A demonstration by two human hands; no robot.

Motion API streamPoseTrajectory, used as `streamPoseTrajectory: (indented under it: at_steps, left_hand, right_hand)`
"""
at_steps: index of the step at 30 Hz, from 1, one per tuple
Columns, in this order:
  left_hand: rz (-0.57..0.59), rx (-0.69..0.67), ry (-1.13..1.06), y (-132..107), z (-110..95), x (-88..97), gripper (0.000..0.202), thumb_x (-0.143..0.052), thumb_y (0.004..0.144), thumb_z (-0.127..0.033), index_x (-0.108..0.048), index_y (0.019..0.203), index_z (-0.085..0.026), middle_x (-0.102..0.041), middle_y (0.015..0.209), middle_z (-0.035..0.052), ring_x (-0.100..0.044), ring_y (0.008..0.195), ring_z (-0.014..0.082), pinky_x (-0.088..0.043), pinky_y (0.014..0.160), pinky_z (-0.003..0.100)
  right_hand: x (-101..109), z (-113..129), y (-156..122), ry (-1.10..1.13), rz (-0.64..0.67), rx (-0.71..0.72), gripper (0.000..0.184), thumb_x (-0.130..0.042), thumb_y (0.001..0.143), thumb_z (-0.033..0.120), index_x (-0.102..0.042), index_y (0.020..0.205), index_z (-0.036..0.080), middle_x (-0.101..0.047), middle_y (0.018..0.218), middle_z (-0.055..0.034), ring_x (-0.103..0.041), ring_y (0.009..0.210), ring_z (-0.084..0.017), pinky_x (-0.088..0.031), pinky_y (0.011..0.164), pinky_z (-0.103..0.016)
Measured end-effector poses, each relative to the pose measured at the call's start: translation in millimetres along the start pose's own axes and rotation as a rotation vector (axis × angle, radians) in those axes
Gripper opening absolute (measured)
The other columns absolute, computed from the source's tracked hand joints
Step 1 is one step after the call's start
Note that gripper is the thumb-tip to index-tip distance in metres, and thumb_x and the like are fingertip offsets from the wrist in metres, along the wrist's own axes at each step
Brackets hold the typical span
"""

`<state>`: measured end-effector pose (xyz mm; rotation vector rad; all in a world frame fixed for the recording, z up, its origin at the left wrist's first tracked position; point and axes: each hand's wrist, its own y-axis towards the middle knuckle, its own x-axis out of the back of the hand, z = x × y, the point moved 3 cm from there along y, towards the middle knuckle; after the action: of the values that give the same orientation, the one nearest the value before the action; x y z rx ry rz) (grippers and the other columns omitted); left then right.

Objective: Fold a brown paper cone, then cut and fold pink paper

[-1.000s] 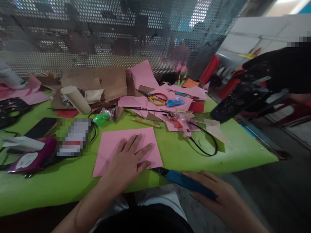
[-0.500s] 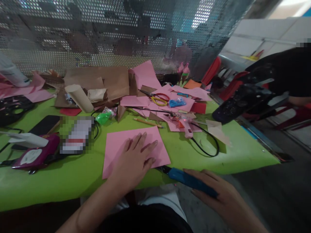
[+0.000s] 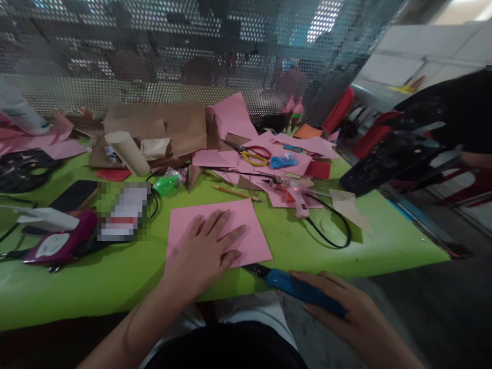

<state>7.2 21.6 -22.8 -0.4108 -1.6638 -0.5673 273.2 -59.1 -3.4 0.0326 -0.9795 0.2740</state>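
My left hand (image 3: pixel 207 246) lies flat with fingers spread on a pink sheet of paper (image 3: pixel 253 241) at the table's near side. Held in my right hand (image 3: pixel 346 302) is a utility knife (image 3: pixel 292 287) with a blue handle and a dark metal front. Its blade points left and meets the paper's near edge, close to my left thumb. Part of the blade tip appears to be under the sheet; I cannot tell how far in it reaches.
On the green table (image 3: pixel 384 246) are a pencil (image 3: pixel 236 193), a pink glue gun (image 3: pixel 300 200) with its cord, scissors (image 3: pixel 253 154) and pink scraps. A phone (image 3: pixel 126 210), a purple device (image 3: pixel 63 238) and a cardboard tube (image 3: pixel 126 152) lie left. Another person (image 3: pixel 453 113) is at right.
The view has shifted slightly, so the table's things appear a little further right. The knife has moved a little left along the paper's near edge. My left hand still presses on the sheet.
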Motion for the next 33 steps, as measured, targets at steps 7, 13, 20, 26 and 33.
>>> streamPoseTrajectory:
  at_steps: [7, 13, 20, 26, 33]
  left_hand:
    - [0.002, 0.013, -0.01, 0.2, 0.2, 1.2, 0.052, -0.044, 0.097, -0.045, -0.031, 0.147, -0.04, -0.024, 0.159, 0.005, -0.026, 0.143, 0.0288, -0.028, 0.112, 0.056]
    - [0.013, 0.056, -0.04, 4.2, -7.0, 2.2, 0.05, -0.043, 0.097, -0.044, -0.034, 0.146, -0.038, -0.024, 0.159, 0.005, -0.023, 0.145, 0.029, -0.026, 0.112, 0.057]
    - [0.013, 0.053, -0.044, -0.3, 9.6, 5.0, 0.051, -0.042, 0.099, -0.041, -0.029, 0.148, -0.038, -0.025, 0.158, 0.0058, -0.023, 0.144, 0.0283, -0.028, 0.112, 0.054]
    - [0.005, 0.061, 0.007, -6.8, 22.8, 2.8, 0.05, -0.042, 0.098, -0.046, -0.034, 0.146, -0.038, -0.026, 0.158, 0.0082, -0.024, 0.144, 0.0296, -0.025, 0.112, 0.055]
    - [-0.034, 0.087, 0.0, -5.1, 16.3, 0.8, 0.048, -0.039, 0.098, -0.046, -0.035, 0.146, -0.039, -0.027, 0.158, 0.0056, -0.024, 0.144, 0.0284, -0.026, 0.112, 0.054]
  right_hand:
    - [-5.1, 9.8, 2.4, 0.013, 0.056, 0.014, 0.038, -0.059, 0.089, 0.04, -0.063, 0.126, 0.033, -0.07, 0.109, -0.0055, -0.068, 0.094, -0.024, -0.056, 0.077, -0.032]
    - [-9.9, 14.6, 3.8, -0.009, 0.061, 0.006, 0.038, -0.057, 0.09, 0.041, -0.062, 0.127, 0.034, -0.069, 0.103, -0.0053, -0.068, 0.088, -0.022, -0.055, 0.073, -0.031]
    - [-12.7, 18.5, 10.5, -0.026, 0.067, 0.009, 0.037, -0.056, 0.091, 0.04, -0.061, 0.127, 0.034, -0.069, 0.102, -0.0055, -0.068, 0.088, -0.022, -0.055, 0.073, -0.031]
    - [-13.2, 13.8, 7.2, -0.037, 0.03, 0.022, 0.037, -0.059, 0.089, 0.041, -0.062, 0.126, 0.036, -0.071, 0.105, -0.0047, -0.069, 0.091, -0.023, -0.057, 0.075, -0.031]
    - [-22.8, 27.0, 4.4, -0.003, 0.045, 0.078, 0.037, -0.065, 0.084, 0.035, -0.066, 0.121, 0.036, -0.071, 0.114, -0.0033, -0.069, 0.101, -0.024, -0.057, 0.084, -0.032]
